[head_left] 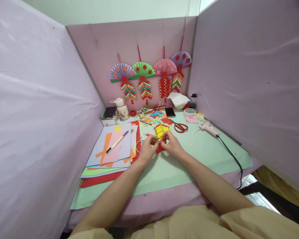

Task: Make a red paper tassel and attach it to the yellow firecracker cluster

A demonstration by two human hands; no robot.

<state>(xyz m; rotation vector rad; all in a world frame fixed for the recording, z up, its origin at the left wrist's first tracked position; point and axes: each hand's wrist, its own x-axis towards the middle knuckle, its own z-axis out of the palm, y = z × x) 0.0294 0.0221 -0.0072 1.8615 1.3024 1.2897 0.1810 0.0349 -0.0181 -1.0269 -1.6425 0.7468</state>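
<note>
Pale green cloth (189, 169) is covering the table, lilac fabric walls (35, 99) are flanking it, and a pink panel (144, 36) is standing behind, bearing hanging paper fans (143, 69). Left hand (149, 148) and right hand (173, 144) are each pinching narrowly at the near end of the yellow paper rolls (161, 130), mid-table; item between fingertips: cannot tell. Coloured sheets (124, 132) are lying to the left; red scissors (180, 128) and a glue gun (209, 128) are resting to the right.

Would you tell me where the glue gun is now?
In the head view, the glue gun lies right of the scissors, just below the tape roll.
</note>
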